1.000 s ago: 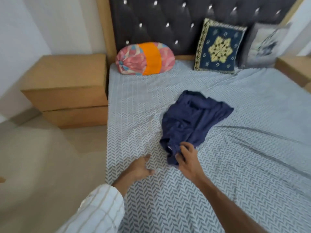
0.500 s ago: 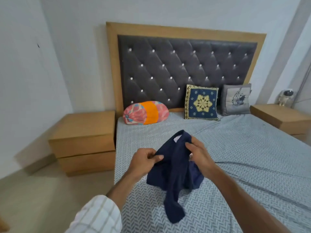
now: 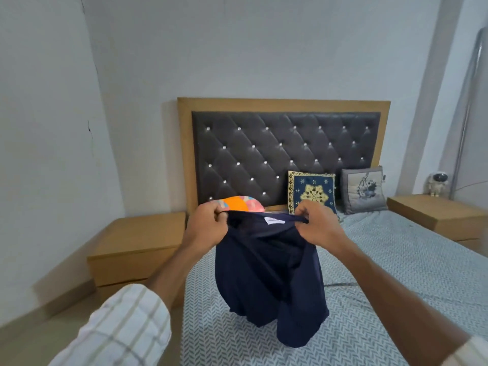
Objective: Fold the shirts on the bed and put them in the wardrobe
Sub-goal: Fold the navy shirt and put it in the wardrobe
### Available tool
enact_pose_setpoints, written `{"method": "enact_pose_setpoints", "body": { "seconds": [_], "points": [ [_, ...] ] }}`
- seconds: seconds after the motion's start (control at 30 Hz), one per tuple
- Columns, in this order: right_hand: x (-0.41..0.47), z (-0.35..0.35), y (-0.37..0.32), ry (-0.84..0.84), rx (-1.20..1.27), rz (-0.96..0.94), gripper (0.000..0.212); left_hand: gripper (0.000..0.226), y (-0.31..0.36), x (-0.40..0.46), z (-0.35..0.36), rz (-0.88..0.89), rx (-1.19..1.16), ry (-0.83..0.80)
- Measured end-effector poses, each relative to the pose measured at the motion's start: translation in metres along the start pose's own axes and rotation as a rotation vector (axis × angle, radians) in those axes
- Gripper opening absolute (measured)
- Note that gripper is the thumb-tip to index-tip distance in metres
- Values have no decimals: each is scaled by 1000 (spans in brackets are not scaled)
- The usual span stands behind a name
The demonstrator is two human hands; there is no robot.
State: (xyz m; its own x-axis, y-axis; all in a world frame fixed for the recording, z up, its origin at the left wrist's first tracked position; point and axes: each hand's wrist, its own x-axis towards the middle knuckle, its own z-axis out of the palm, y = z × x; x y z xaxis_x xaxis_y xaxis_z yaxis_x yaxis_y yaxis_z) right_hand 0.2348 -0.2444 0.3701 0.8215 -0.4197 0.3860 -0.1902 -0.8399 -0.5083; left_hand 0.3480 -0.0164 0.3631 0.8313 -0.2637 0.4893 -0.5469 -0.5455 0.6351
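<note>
Head view: shirt held up by its neck edge, ready to be spread

Nearest the camera, a checked sleeve [image 3: 118,328] covers the left forearm. Beyond it, the navy shirt [image 3: 269,276] is held up over the bed [image 3: 396,260], its upper edge stretched between both hands with a white label showing inside. The left hand [image 3: 207,225] is curled tightly around one end of that edge, and the right hand [image 3: 319,224] pinches the other end between thumb and fingers. The body hangs bunched, its lowest folds just above or on the patterned sheet; which cannot be told.

For a clean fold, the grips would best be shifted outward to the shoulder seams, the cloth given a shake so the bunching drops out, and the shirt laid flat on the sheet in front of the pillows [image 3: 311,192]. No wardrobe is in view.
</note>
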Motion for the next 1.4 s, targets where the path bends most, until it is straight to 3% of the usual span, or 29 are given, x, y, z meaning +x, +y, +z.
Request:
{"method": "enact_pose_setpoints", "body": {
  "seconds": [0.07, 0.17, 0.23, 0.4, 0.47, 0.53, 0.6, 0.67, 0.73, 0.8, 0.9, 1.0, 1.07, 1.13, 1.2, 1.23, 1.33, 1.4],
  "points": [
    [6, -14, 5, 27, -162, -45, 18, 6, -5, 6, -7, 65, 98, -44],
    [14, -36, 11, 80, -265, 15, 22, 18, -11, 12, -16, 121, 405, -176],
    [17, -51, 11, 100, -340, 59, 21, 24, -7, 13, -23, 78, 526, -170],
    [27, -62, 19, 117, -530, 141, 19, 18, 28, 17, -26, -179, 268, -52],
    [32, -56, 23, 51, -175, 244, 10, 18, 42, 20, -20, -336, 40, -121],
    [30, -49, 13, -21, 391, 349, 12, 29, 47, 22, -16, -483, -216, -251],
    [28, -47, 8, 39, 716, 353, 22, 38, 43, 24, -15, -469, -252, -318],
    [29, -45, 14, 98, 481, 215, 22, 16, 39, 25, -17, -388, -92, -282],
    [38, -46, 32, 118, -50, 15, 17, 18, 33, 26, -20, -307, 77, -184],
    [42, -50, 44, 123, -345, -134, 32, 26, 25, 31, -23, -256, 123, -113],
    [43, -56, 60, -45, -352, -277, 47, 39, 17, 38, -28, -132, 171, -188],
    [49, -59, 75, -101, -428, -270, 29, 24, 10, 43, -29, -20, 285, -313],
    [49, -59, 80, 1, -402, -195, 7, 19, 5, 43, -25, -16, 294, -221],
    [46, -58, 77, 118, -186, -57, 9, 22, 3, 42, -20, -82, 143, -148],
    [45, -56, 75, 225, 56, 31, 14, 14, 5, 40, -13, -124, 16, -165],
    [44, -54, 76, 255, 60, 25, 15, 10, 3, 41, -11, -74, 30, -195],
    [41, -47, 92, 217, -319, -160, 13, 12, -5, 40, -8, 126, 237, -336],
    [36, -44, 107, 148, -411, -216, 15, 18, -15, 34, -4, 158, 395, -378]
  ]
}}
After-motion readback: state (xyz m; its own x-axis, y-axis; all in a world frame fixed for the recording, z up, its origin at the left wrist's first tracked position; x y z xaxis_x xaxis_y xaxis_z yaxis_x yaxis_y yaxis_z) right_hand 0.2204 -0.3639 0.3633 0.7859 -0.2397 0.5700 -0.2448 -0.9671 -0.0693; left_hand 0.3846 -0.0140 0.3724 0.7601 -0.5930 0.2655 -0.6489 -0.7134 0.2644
